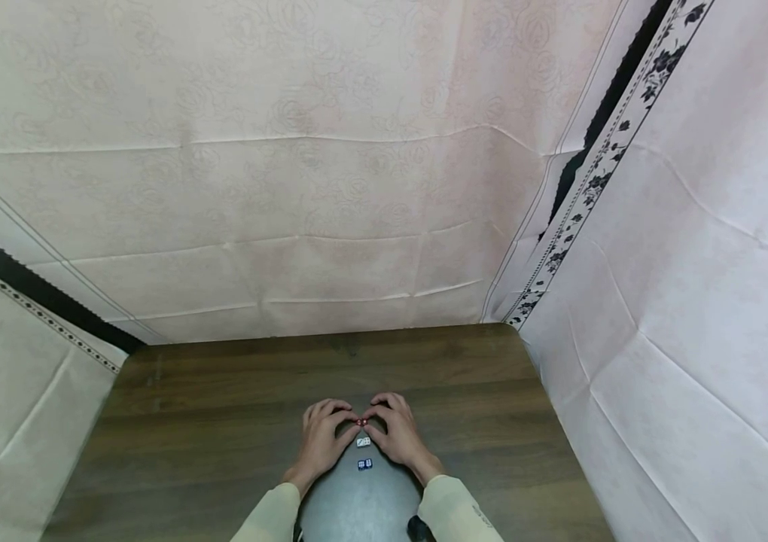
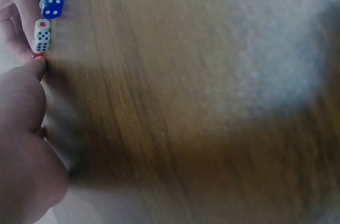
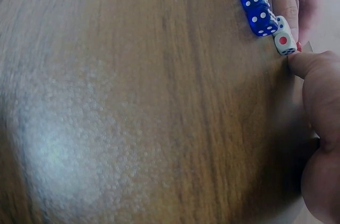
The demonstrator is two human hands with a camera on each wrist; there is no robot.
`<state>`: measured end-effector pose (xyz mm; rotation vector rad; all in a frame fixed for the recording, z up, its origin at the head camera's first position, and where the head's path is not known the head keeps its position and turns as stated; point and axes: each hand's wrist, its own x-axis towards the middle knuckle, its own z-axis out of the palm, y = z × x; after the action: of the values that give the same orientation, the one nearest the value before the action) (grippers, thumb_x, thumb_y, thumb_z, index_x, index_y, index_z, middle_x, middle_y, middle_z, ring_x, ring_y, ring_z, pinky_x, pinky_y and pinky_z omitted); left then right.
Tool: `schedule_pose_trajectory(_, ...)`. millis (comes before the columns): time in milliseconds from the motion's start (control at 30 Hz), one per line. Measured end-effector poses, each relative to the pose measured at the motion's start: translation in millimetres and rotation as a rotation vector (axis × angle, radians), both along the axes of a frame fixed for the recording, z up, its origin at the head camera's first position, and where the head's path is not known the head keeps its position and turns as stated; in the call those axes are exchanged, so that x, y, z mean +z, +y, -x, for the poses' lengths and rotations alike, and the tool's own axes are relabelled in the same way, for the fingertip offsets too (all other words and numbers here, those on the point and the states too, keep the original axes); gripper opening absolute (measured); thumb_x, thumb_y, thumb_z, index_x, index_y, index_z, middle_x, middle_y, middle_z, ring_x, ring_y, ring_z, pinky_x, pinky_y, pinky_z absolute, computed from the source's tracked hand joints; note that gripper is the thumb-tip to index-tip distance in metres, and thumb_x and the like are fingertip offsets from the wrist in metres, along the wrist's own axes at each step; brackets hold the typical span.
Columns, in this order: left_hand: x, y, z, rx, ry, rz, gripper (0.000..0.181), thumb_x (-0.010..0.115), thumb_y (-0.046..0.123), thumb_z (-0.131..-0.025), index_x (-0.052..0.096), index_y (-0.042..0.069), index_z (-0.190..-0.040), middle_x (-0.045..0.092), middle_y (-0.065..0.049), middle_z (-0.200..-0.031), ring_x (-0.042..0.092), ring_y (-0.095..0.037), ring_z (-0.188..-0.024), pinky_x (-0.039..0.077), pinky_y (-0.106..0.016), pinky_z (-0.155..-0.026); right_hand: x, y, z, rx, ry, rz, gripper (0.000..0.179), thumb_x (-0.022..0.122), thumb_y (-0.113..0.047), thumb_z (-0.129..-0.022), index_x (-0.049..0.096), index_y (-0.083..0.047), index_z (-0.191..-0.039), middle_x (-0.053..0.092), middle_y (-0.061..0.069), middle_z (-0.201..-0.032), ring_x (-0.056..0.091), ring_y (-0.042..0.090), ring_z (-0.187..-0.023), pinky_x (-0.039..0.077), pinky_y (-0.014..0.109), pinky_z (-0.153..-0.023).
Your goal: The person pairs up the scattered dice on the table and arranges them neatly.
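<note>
Two small red dice [image 1: 362, 422] sit side by side between the fingertips of both hands. My left hand [image 1: 321, 436] pinches the left one between thumb and forefinger, and my right hand [image 1: 399, 434] pinches the other in the same way. Fingers hide most of the red dice in both wrist views. Just nearer to me lies a touching pair of white dice [image 1: 364, 442], a red single pip showing on one of them [image 3: 284, 42]. Closer still is a pair of translucent blue dice [image 1: 365, 464] with white pips, also side by side [image 2: 52, 1].
All the dice rest on a brown wood-grain table [image 1: 221, 406], with a bright glare patch on its near part. A pale patterned cloth [image 1: 330, 188] hangs behind the table's far edge. More cloth [image 1: 696, 339] hangs along the right side, and another sheet [image 1: 11, 406] on the left.
</note>
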<state>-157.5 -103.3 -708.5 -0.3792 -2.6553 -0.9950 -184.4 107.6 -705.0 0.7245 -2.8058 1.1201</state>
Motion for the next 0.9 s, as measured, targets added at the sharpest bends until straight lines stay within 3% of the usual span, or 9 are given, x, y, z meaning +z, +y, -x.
schedule_pose_trajectory(333, -0.5, -0.5, 0.5, -0.006, -0.012, -0.001, 0.013, 0.094, 0.02, -0.094, 0.087, 0.02, -0.105, 0.078, -0.003, -0.124, 0.066, -0.037, -0.128, 0.036, -0.073, -0.118, -1.2, 0.2, 0.4, 0.001, 0.001, 0.0, 0.01, 0.084, -0.022, -0.104, 0.084, -0.022, -0.115, 0.068, 0.007, -0.144, 0.055, 0.033, -0.144, 0.045, 0.064, -0.12)
schedule_pose_trajectory(700, -5.0, -0.5, 1.7, -0.006, 0.06, -0.011, 0.014, 0.095, 0.018, -0.092, 0.087, 0.02, -0.103, 0.079, -0.004, -0.121, 0.067, -0.036, -0.124, 0.037, -0.072, -0.112, 1.1, 0.7, 0.0, 0.008, -0.004, 0.006, 0.011, 0.083, -0.021, -0.105, 0.083, -0.02, -0.116, 0.067, 0.009, -0.145, 0.055, 0.034, -0.143, 0.045, 0.064, -0.12)
schedule_pose_trajectory(900, -5.1, -1.1, 1.7, -0.012, 0.024, -0.022, 0.014, 0.094, 0.019, -0.093, 0.087, 0.019, -0.105, 0.078, -0.005, -0.123, 0.066, -0.037, -0.126, 0.036, -0.073, -0.114, -0.3, 0.3, 0.3, 0.003, -0.007, -0.003, 0.011, 0.083, -0.021, -0.105, 0.083, -0.02, -0.116, 0.067, 0.008, -0.145, 0.055, 0.034, -0.144, 0.044, 0.064, -0.121)
